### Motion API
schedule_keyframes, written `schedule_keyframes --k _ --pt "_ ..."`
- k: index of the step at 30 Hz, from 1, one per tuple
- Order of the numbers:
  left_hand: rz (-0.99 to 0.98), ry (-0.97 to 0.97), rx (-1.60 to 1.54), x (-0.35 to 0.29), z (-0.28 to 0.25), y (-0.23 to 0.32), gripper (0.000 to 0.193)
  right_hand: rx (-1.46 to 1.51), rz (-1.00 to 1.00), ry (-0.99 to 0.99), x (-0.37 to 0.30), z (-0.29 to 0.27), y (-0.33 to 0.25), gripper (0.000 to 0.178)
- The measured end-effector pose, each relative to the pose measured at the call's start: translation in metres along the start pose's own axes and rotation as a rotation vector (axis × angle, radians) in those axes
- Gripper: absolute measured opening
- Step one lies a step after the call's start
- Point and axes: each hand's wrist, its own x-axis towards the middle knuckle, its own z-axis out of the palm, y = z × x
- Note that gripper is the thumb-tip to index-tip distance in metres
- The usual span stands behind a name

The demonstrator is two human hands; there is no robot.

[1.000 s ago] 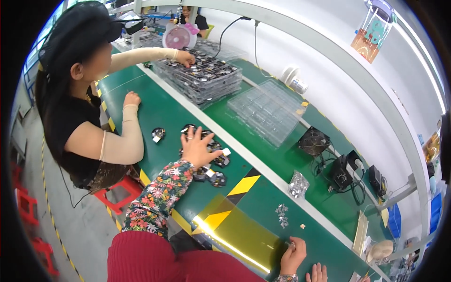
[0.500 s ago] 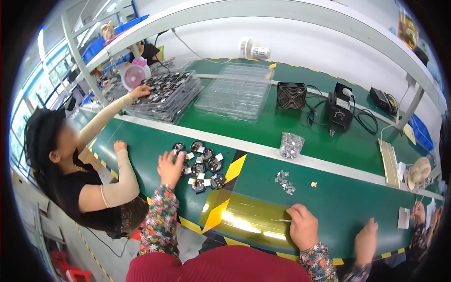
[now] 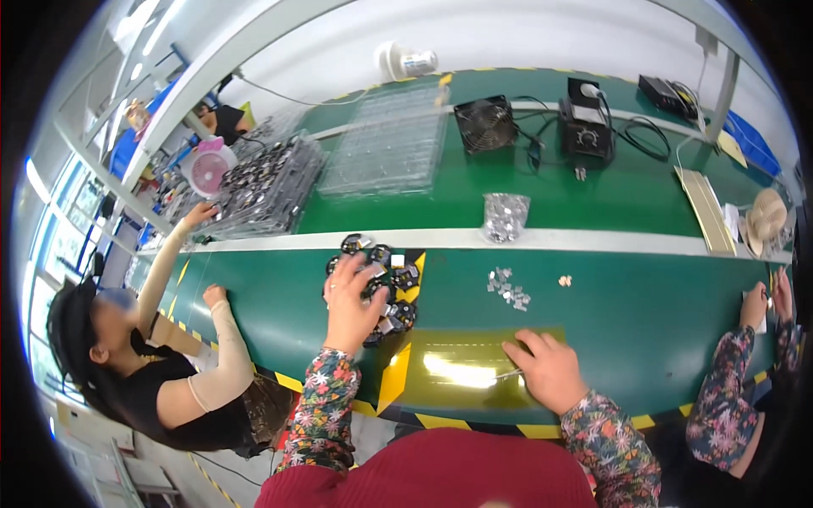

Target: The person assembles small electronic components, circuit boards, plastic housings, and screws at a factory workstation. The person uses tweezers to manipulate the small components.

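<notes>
My left hand [image 3: 347, 309] rests over a cluster of small round black electronic modules [image 3: 405, 276] with white patches, its fingers spread and partly covering them. I cannot tell whether it grips any one. Between finger and thumb, my right hand [image 3: 549, 369] pinches a thin metal tool, seemingly tweezers [image 3: 507, 373], its tip pointing left. Most of that tool is hidden in the hand. Beneath the tip lies a glossy transparent yellow sheet [image 3: 449, 389]. Beyond it sit a scatter of small silver pieces [image 3: 508, 289] and a few copper-coloured pieces [image 3: 565, 280].
A bag of silver parts [image 3: 506, 218] sits by the white divider strip [image 3: 593, 243]. Farther back are clear plastic trays [image 3: 381, 144], a black fan [image 3: 485, 124] and a black control box [image 3: 586, 131]. A co-worker [image 3: 152, 364] sits left; another person's hands [image 3: 754, 306] work at right.
My left hand has come down over the modules, which have slid right, onto the striped tape. My right hand still pinches the tool. The view has shifted. The right-hand neighbour's hand has moved away rightward.
</notes>
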Motion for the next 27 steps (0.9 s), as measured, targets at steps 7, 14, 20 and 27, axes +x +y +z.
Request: schedule_keyframes --k 7,14,20,27 --pt "0.175 -0.43 -0.091 0.001 -0.003 0.032 0.042 -0.008 0.035 -0.003 -0.007 -0.002 0.007 0.038" --pt "0.179 -0.41 -0.02 0.001 -0.009 0.034 0.044 -0.019 0.066 0.058 -0.006 -0.003 0.014 0.033" --pt "0.129 -0.302 -0.419 0.007 -0.003 0.045 0.043 -0.083 0.105 0.011 -0.007 0.009 -0.004 0.035" --pt "0.175 -0.148 -0.825 0.008 0.03 0.123 0.038 -0.154 0.26 -0.006 -0.009 -0.012 -0.037 0.031"
